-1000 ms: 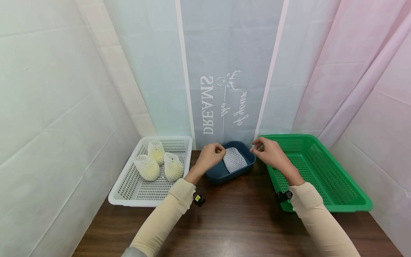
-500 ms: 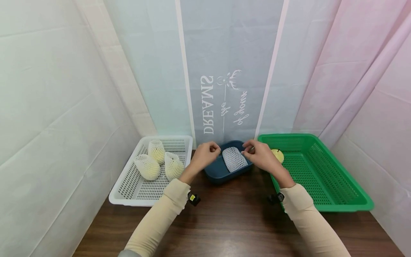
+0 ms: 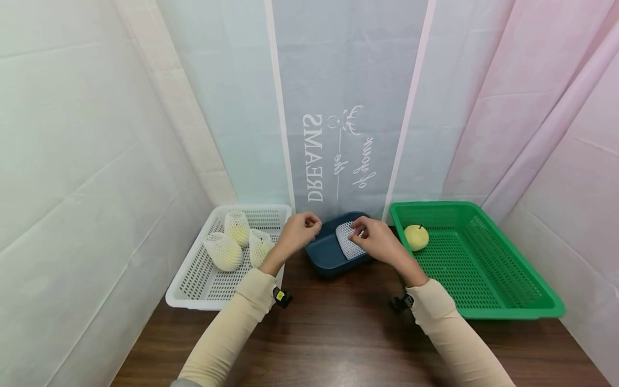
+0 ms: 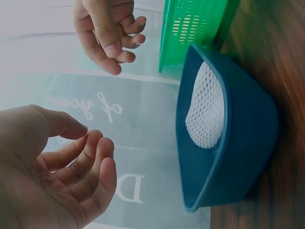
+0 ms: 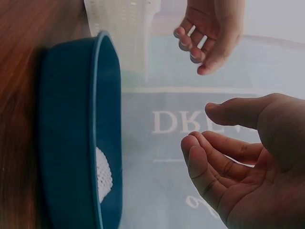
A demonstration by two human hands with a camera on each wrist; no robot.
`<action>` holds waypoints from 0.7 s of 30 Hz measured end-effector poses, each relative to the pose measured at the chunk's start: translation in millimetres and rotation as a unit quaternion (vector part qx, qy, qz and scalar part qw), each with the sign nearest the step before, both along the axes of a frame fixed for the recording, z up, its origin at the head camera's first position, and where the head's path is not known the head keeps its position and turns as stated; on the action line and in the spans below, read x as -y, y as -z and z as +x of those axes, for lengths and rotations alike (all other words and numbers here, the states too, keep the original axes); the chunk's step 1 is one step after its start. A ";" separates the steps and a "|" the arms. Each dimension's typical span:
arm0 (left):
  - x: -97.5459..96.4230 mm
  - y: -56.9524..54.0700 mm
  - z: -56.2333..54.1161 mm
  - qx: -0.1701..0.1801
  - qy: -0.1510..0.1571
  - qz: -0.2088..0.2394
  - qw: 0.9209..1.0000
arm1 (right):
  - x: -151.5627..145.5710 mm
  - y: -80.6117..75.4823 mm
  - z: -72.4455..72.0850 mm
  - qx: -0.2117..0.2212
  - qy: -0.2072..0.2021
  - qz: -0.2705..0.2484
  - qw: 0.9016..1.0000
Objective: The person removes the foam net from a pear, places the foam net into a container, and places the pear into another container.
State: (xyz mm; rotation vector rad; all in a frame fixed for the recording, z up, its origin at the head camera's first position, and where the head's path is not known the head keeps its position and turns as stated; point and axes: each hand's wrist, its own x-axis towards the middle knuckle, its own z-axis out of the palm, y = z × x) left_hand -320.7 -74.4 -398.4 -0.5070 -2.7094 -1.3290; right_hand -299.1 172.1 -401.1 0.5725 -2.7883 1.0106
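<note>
Hanging empty and loosely curled, the left hand (image 3: pixel 297 233) and right hand (image 3: pixel 379 241) could — dipping low — bump the blue tub (image 4: pixel 252 133).

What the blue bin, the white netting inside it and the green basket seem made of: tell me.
Blue bin: probably molded plastic, smooth and fairly matte, judging by its even color and rounded rim. White netting: likely foam, matte, from its thick-stranded open mesh; softness can't be confirmed. Green basket: looks like rigid plastic, faintly glossy, with regular slots in its walls.
</note>
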 end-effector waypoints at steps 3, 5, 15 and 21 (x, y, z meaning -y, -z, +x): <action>4.3 0.2 -2.0 0.006 0.008 0.004 1.000 | 7.2 1.4 1.7 0.002 -0.004 0.005 1.000; 7.4 -0.1 -3.4 0.007 0.011 0.004 1.000 | 11.6 2.6 2.9 0.005 -0.007 0.004 1.000; 25.9 -2.5 -7.3 0.004 0.000 -0.014 1.000 | 32.9 14.3 3.7 0.016 -0.047 -0.008 0.999; 38.8 -0.1 -14.0 -0.007 0.002 -0.023 1.000 | 47.9 17.6 4.2 0.029 -0.054 -0.016 0.998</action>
